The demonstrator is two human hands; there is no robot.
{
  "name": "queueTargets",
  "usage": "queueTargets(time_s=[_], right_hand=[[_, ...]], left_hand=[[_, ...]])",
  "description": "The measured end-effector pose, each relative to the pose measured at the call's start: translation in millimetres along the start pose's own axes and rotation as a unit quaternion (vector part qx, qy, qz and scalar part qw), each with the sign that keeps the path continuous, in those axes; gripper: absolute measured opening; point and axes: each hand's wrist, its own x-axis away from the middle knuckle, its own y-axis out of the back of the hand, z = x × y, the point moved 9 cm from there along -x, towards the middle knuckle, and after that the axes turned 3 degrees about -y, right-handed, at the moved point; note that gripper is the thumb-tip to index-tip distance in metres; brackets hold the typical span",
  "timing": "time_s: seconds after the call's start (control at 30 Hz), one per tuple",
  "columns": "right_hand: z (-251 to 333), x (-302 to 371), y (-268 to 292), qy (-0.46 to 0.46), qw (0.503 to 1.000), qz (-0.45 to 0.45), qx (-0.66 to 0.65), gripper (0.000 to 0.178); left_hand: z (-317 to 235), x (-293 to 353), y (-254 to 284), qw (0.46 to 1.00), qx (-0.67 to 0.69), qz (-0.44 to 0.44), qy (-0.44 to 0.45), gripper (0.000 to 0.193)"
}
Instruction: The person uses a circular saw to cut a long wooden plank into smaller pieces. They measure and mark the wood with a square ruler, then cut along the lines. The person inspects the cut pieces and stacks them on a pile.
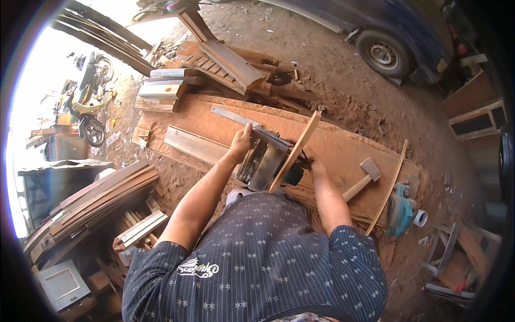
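Observation:
In front of my body a power tool with a flat metal base plate is tilted on edge, its underside with a long opening facing left. My left hand is closed on the plate's left edge, thumb up. A narrow wooden strip runs slantwise along the tool's right side. Beyond the strip, my right hand is closed at the tool's dark handle side; its fingertips are partly hidden. A grey straight metal bar or board lies just past my left hand. The workbench board lies beneath.
A wooden mallet and a thin strip lie at right, beside a teal power tool and a white ring. A plank lies left. Stacked boards stand near left; a vehicle wheel and motorbike are farther off.

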Motion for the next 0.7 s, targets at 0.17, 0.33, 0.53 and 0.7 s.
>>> queueTargets(time_s=[0.17, 0.33, 0.53, 0.7], right_hand=[[22.5, 35.6, -1.9, 0.108, 0.983, -0.13, -0.067, 0.035], [39.5, 70.0, 40.9, 0.161, 0.956, -0.246, -0.014, 0.048], [86.3, 110.6, -20.1, 0.28, 0.815, -0.353, 0.365, 0.057], [70.7, 107.9, 31.6, 0.128, 0.808, -0.445, 0.364, 0.059]], left_hand=[[-27.9, 22.0, -27.0, 0.99, -0.061, 0.112, -0.063, 0.036], [-5.3, 4.2, -39.6, 0.993, -0.045, 0.078, -0.08, 0.026], [-21.4, 11.3, -55.4, 0.997, 0.022, 0.041, -0.061, 0.025], [-6.2, 1.3, -30.5, 0.994, 0.032, -0.034, -0.096, 0.029]])
